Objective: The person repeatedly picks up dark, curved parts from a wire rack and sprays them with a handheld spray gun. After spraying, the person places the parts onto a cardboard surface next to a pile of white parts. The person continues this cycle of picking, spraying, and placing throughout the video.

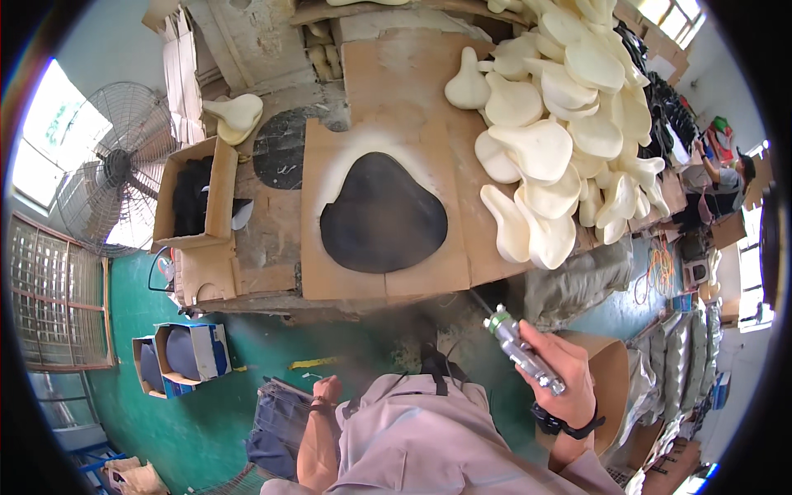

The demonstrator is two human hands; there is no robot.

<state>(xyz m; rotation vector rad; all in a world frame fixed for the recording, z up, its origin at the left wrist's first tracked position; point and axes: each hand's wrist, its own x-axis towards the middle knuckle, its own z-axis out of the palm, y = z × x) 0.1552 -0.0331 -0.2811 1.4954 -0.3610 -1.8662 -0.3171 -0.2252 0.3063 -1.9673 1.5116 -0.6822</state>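
My right hand (563, 370) is wrapped around a metal spray gun (521, 351) with a green ring, just off the table's front edge. The gun's nose points up and left toward the table. On a cardboard sheet (330, 272) lies a flat black piece shaped like a wide bicycle saddle (384, 214), narrow end away from me. A pale, hazy sprayed band borders its upper part, and its middle looks blurred by mist. My left hand (327, 389) hangs low beside my body, closed in a fist, with nothing showing in it.
Cream saddle-shaped foam pads (536, 153) are heaped on the table's right. At left stand a cardboard box (221, 194) of black pieces and a large fan (115, 169). Blue-white boxes (181, 355) sit on the green floor. A co-worker (730, 186) is at far right.
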